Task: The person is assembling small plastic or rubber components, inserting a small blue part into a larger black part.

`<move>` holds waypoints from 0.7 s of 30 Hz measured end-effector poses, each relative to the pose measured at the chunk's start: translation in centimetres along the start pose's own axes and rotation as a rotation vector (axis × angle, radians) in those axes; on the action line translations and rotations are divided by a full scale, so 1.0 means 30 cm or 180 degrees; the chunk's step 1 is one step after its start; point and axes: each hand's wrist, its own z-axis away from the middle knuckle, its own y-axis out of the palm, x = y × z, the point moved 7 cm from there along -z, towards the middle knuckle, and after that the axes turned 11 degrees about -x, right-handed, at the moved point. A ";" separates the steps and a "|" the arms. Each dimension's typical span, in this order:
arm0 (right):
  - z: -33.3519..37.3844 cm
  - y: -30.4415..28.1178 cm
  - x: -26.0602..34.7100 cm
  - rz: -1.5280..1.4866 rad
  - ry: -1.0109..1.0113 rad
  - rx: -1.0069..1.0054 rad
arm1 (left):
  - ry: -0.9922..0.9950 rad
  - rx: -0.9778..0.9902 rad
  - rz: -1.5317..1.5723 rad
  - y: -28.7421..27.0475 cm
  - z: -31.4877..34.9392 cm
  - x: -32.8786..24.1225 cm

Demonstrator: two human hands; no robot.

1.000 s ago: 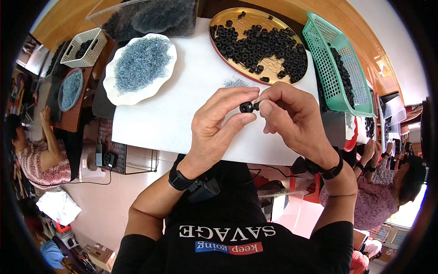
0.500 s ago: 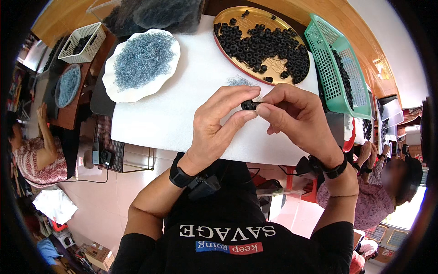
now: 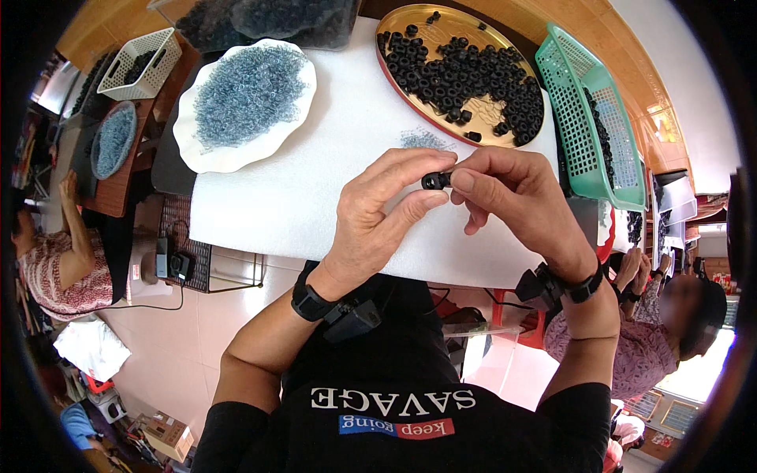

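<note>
Over the white foam mat, both hands meet at a small, round black part. My left hand pinches it between thumb and fingers. From the other side my right hand has its thumb and forefinger closed on the part's right end; whether they hold a second piece there cannot be made out. Just beyond the fingers lies a small heap of clear, bluish pieces. Farther back right stands a round gold tray with many black ring-like parts.
A white wavy-edged plate heaped with clear bluish pieces is at left. A green basket borders the tray on the right. A clear bin with dark parts stands behind. People sit at left and right.
The view has shifted slightly. Both hands still hold the black part, and the right fingers have changed their grip a little, with the part's right end now showing more.
</note>
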 end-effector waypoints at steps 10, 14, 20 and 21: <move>0.000 -0.002 0.029 0.0884 -0.0577 -0.0406 | 0.0016 -0.0034 -0.0207 -0.003 0.000 0.012; -0.017 0.003 0.006 0.0474 -0.0114 -0.0180 | -0.0023 -0.0039 -0.0266 -0.008 0.001 0.016; -0.036 0.008 -0.031 -0.0342 0.0541 0.0611 | 0.0200 0.0129 -0.0245 -0.003 -0.004 0.005; -0.038 0.002 -0.034 -0.0344 0.0547 0.0604 | 0.0194 0.0134 -0.0240 -0.003 -0.005 0.005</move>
